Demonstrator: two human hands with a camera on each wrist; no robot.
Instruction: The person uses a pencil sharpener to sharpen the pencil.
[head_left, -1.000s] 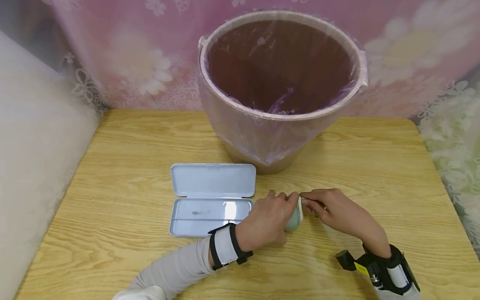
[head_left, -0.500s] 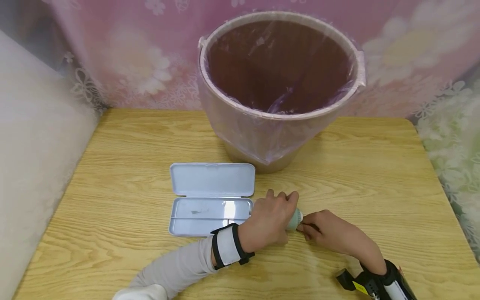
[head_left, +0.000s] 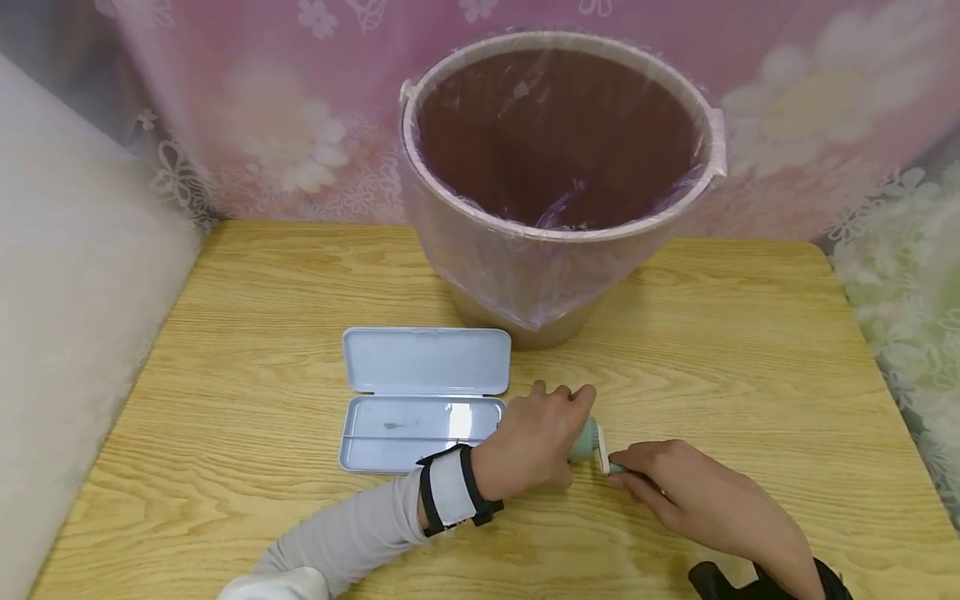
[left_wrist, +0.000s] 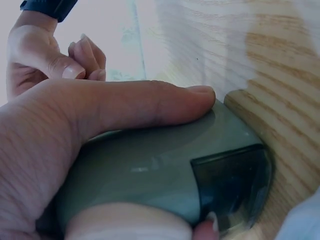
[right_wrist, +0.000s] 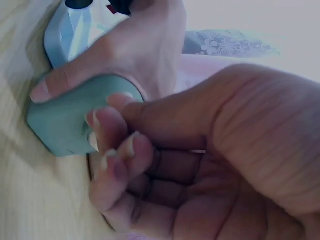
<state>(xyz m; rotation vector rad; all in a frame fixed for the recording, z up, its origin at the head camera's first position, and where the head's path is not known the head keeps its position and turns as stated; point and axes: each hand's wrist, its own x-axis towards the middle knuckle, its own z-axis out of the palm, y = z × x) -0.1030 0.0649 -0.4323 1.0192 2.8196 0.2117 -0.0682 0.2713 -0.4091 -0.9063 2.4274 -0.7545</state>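
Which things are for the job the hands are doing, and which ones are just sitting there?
For the job:
sharpener, gripped by the left hand
crank, pinched by the right hand

Seemingly just there, held by neither hand:
open case
bucket
bag over its rim

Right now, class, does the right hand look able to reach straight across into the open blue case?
Probably not: the left hand, gripping the green device, lies between the right hand and the blue case.

Wood-grain table (head_left: 262, 283) | pink floral backdrop (head_left: 247, 67) | pale left surface (head_left: 75, 292), possibly fabric
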